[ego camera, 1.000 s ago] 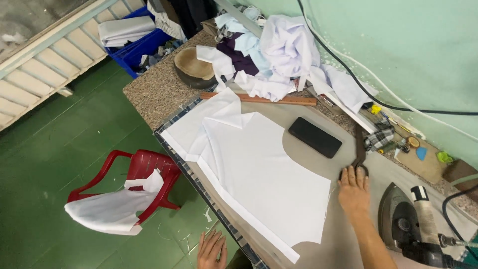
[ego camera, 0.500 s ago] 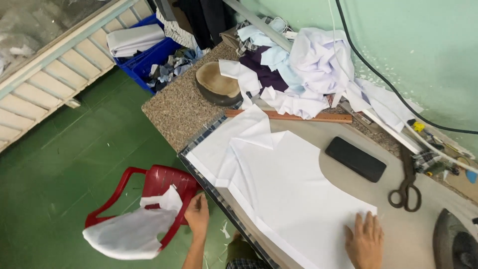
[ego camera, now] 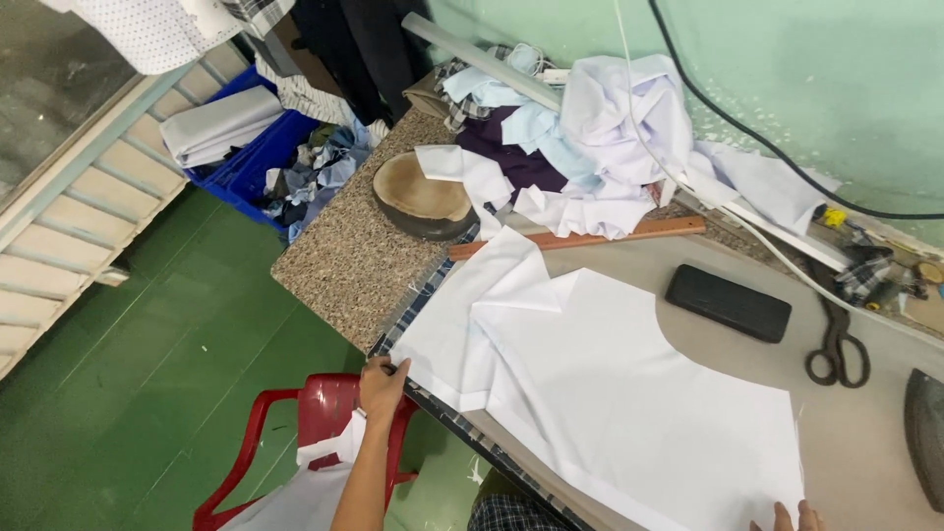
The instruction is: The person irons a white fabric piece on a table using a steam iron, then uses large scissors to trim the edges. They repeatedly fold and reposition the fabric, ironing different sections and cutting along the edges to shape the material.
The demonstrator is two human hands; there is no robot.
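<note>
Both hands meet the white cloth [ego camera: 629,413] — opposite corners.

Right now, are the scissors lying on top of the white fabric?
No, the scissors lie on the bare table, apart from the white fabric.

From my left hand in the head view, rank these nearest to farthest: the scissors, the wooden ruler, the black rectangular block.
From the left hand at the table's near-left edge:
1. Wooden ruler, up and right, below the cloth pile.
2. Black rectangular block, farther right on the table.
3. Scissors, far right, by the wall.
</note>
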